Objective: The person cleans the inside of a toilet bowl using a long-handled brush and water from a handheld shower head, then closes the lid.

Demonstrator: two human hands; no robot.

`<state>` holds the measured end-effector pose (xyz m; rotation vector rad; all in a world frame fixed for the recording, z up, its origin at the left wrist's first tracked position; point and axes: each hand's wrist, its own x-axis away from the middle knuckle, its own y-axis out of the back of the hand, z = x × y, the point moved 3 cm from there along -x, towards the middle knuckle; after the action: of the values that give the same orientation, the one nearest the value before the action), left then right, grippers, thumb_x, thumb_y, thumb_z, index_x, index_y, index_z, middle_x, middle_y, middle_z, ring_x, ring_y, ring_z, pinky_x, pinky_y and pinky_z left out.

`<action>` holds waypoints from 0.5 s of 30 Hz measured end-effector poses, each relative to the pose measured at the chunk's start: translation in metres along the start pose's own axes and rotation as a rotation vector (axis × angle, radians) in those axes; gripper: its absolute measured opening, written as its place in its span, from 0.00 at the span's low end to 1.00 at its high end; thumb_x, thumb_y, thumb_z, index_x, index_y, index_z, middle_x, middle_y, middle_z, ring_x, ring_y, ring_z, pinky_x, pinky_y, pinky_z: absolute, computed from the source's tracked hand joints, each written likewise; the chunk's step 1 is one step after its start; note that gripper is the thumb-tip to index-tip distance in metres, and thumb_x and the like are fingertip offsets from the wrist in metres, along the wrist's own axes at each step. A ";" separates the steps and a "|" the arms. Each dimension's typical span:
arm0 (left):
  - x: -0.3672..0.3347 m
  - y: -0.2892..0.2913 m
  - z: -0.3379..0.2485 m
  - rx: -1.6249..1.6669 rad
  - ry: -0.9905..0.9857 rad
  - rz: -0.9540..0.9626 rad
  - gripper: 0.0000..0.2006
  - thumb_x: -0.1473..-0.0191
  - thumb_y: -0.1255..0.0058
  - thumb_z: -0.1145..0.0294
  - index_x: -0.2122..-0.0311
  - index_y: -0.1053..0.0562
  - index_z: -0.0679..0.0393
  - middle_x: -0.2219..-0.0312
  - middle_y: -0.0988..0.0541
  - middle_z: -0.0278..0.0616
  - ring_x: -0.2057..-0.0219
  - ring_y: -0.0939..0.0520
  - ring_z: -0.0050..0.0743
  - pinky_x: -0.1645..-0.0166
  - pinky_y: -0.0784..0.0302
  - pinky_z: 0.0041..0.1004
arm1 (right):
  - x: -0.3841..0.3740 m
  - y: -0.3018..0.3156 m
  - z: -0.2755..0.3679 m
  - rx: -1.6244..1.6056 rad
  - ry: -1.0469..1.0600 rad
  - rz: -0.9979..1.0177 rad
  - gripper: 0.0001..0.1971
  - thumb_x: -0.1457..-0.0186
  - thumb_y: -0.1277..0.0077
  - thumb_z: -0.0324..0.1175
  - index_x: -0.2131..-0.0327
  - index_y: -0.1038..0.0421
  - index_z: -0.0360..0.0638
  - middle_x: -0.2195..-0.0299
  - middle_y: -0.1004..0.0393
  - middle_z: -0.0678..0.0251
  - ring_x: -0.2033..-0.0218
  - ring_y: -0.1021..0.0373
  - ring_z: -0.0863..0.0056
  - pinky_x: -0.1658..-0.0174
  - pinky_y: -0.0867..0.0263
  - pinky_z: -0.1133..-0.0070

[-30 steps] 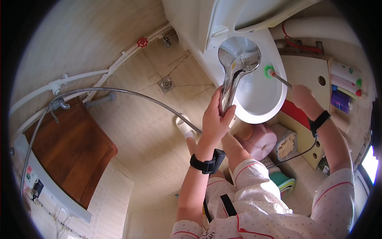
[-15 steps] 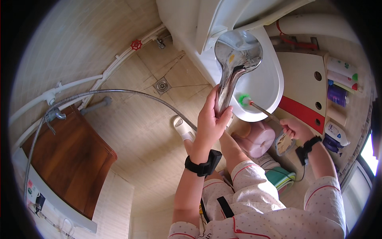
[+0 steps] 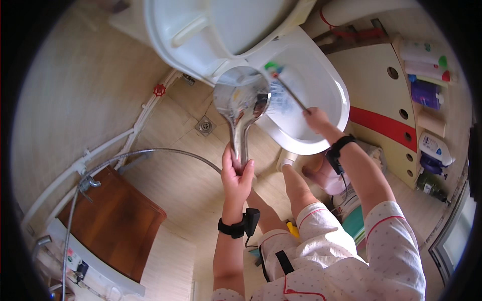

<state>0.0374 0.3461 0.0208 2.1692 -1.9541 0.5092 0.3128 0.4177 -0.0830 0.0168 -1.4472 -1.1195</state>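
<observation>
A chrome shower head [image 3: 241, 98] is gripped by its handle in my left hand [image 3: 237, 176], its fingers wrapped round it. Thin streams of water come from its far side into the white toilet bowl [image 3: 343, 103]. My right hand [image 3: 317, 120] closes on the handle of a toilet brush [image 3: 292, 93]. The brush's green head touches or hovers by the rear left inner wall of the bowl; it is a little blurred. From my left hand the metal shower hose [image 3: 173, 152] curves off to the left. The toilet seat and lid [image 3: 241, 25] stand raised behind the bowl.
At left are a brown wooden panel [image 3: 113, 226], white pipes and a red valve handle [image 3: 159, 90]. A floor drain [image 3: 205, 126] lies left of the toilet. To the right stand a cream cabinet with a red stripe [image 3: 384, 128], several bottles [image 3: 427, 94] and a pink container [image 3: 326, 173].
My view has shifted. The brush has gone from the bowl's near end to its rear left, with my right hand following over the rim. The shower head has moved left and nearer; water streams now show.
</observation>
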 end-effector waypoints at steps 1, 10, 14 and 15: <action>0.001 -0.002 0.001 -0.044 -0.030 -0.006 0.26 0.56 0.54 0.80 0.50 0.47 0.66 0.67 0.35 0.36 0.75 0.36 0.13 0.71 0.37 0.13 | 0.000 -0.010 -0.002 0.186 0.143 -0.029 0.15 0.51 0.62 0.37 0.71 0.31 0.35 0.75 0.29 0.53 0.74 0.32 0.56 0.68 0.35 0.69; 0.006 -0.021 -0.006 -0.110 0.000 -0.053 0.25 0.55 0.59 0.81 0.50 0.49 0.62 0.75 0.33 0.36 0.79 0.33 0.16 0.73 0.35 0.16 | 0.056 0.065 -0.075 0.613 0.117 0.139 0.10 0.57 0.58 0.31 0.77 0.28 0.37 0.72 0.29 0.55 0.70 0.30 0.64 0.68 0.34 0.70; 0.006 -0.031 -0.004 -0.055 0.020 -0.050 0.25 0.55 0.57 0.82 0.50 0.48 0.65 0.65 0.34 0.38 0.68 0.32 0.17 0.65 0.33 0.17 | 0.030 0.077 -0.079 0.633 0.137 0.092 0.09 0.57 0.59 0.29 0.74 0.30 0.36 0.73 0.28 0.55 0.71 0.30 0.63 0.68 0.34 0.72; 0.006 -0.033 -0.004 -0.059 0.020 -0.052 0.25 0.55 0.57 0.82 0.50 0.48 0.65 0.65 0.34 0.38 0.68 0.32 0.17 0.65 0.33 0.17 | 0.023 0.070 -0.069 0.638 0.161 0.051 0.09 0.57 0.59 0.28 0.72 0.30 0.37 0.72 0.28 0.55 0.70 0.30 0.63 0.68 0.33 0.73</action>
<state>0.0700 0.3460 0.0303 2.1642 -1.8732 0.4565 0.4013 0.3994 -0.0367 0.5040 -1.5913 -0.5634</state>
